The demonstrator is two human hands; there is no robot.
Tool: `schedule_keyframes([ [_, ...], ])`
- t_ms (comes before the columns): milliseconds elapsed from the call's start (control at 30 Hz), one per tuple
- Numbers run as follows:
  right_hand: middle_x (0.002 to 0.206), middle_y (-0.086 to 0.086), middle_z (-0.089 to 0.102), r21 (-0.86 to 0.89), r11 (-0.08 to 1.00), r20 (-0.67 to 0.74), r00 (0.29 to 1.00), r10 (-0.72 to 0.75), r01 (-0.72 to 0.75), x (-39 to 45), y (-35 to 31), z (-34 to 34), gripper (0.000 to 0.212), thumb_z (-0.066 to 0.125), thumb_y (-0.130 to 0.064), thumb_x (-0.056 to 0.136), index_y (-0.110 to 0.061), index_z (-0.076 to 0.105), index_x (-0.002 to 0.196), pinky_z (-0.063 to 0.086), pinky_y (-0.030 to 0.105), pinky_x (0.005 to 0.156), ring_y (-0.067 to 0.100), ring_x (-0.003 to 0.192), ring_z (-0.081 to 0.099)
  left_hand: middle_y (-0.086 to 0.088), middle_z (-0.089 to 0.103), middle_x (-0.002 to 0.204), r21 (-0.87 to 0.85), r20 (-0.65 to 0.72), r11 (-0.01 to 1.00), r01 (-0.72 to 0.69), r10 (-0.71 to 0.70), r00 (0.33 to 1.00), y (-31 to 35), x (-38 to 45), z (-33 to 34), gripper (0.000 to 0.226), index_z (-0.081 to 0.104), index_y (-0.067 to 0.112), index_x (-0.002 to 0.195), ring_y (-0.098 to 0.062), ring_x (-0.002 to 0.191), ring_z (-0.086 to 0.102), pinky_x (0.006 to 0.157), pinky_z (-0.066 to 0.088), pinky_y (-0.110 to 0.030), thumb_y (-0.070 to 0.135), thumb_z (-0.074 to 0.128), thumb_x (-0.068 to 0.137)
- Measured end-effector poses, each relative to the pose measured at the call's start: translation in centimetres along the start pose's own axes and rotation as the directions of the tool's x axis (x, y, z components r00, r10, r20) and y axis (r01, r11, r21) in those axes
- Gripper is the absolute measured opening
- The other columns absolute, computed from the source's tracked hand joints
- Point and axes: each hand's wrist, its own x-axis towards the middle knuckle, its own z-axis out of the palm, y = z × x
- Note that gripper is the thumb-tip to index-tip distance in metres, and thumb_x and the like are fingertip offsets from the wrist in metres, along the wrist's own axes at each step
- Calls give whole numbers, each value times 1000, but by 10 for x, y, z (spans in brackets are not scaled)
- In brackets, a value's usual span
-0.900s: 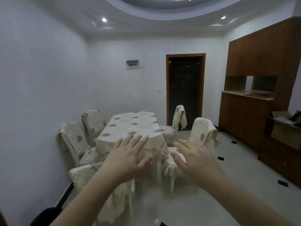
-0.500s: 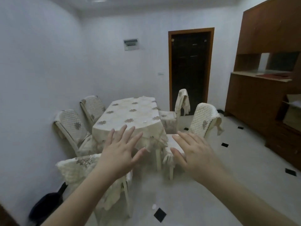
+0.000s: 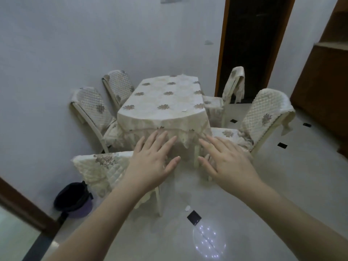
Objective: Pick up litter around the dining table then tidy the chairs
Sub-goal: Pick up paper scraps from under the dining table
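Cream cloth with brown flower prints covers the bench (image 3: pixel 165 102), which stands near the white wall with five covered chairs around it. Two chairs (image 3: pixel 90 108) sit along its left side, angled against the wall; two more are on its right, the nearer chair (image 3: pixel 263 117) pulled out and turned away, the farther chair (image 3: pixel 231 87) with its cover hanging loose off the backrest. A fifth chair (image 3: pixel 101 170) stands at the near end, its back toward the camera. A small white scrap of litter (image 3: pixel 187 208) lies on the pale floor just beside a black floor tile (image 3: pixel 194 217), to the right of that near chair's leg. Another pale scrap (image 3: pixel 184 110) rests on the cloth near the bench's right edge. Both hands are held out in the air, palms down, grasping nothing: the left hand (image 3: pixel 152 162) has its fingers (image 3: pixel 160 136) spread and straight, and the right hand (image 3: pixel 227 162) likewise has its fingers released. A dark bin (image 3: pixel 73 198) stands by the wall at the lower left, next to a wooden door frame (image 3: pixel 24 206).
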Motion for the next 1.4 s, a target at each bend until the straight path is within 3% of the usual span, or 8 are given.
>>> schedule_keyframes([
  [267, 147, 2, 44, -7, 999, 111, 993, 38, -37, 66, 6, 68, 64, 21, -59, 94, -24, 44, 143, 30, 39, 110, 20, 135, 40, 5, 27, 158, -49, 41, 999, 5, -3, 999, -66, 53, 70, 66, 26, 35, 150, -18, 147, 18, 118, 14, -45, 65, 19, 92],
  [533, 145, 4, 47, 32, 996, 114, 990, 85, -89, 119, 44, 109, 62, 23, -58, 94, -23, 45, 141, 35, 42, 109, 23, 133, 43, 2, 37, 154, -80, 42, 997, -23, 27, 999, -72, 122, 125, 63, 39, 30, 146, -20, 145, 24, 117, 15, -42, 60, 25, 93],
  [600, 146, 3, 46, 33, 996, 119, 990, 82, -86, 132, 61, 122, 61, 24, -57, 95, -24, 44, 142, 29, 40, 111, 22, 134, 41, 0, 36, 154, -67, 39, 997, -30, 32, 999, -67, 142, 139, 62, 41, 27, 145, -22, 146, 24, 117, 14, -43, 59, 26, 94],
  [733, 147, 3, 44, 40, 996, 126, 989, 74, -79, 161, 103, 149, 60, 26, -55, 95, -24, 40, 144, 18, 37, 112, 22, 136, 38, 0, 34, 155, -42, 54, 999, -25, 27, 998, -56, 185, 168, 62, 39, 27, 147, -22, 146, 21, 117, 16, -45, 60, 24, 96],
  [1067, 145, 4, 46, 120, 992, 162, 987, 13, -33, 236, 206, 200, 60, 29, -54, 94, -22, 39, 144, 28, 38, 111, 22, 135, 38, 0, 29, 157, -16, 150, 998, 63, -60, 987, -23, 279, 222, 63, 30, 28, 150, -22, 147, 18, 118, 13, -42, 60, 24, 97],
  [1400, 144, 6, 46, 228, 973, 263, 960, -94, 33, 287, 200, 271, 62, 33, -52, 91, -21, 38, 144, 31, 41, 109, 25, 133, 40, -4, 26, 158, -41, 123, 988, 150, -145, 982, -58, 291, 275, 59, 33, 24, 150, -24, 148, 17, 119, 14, -43, 52, 31, 98],
])
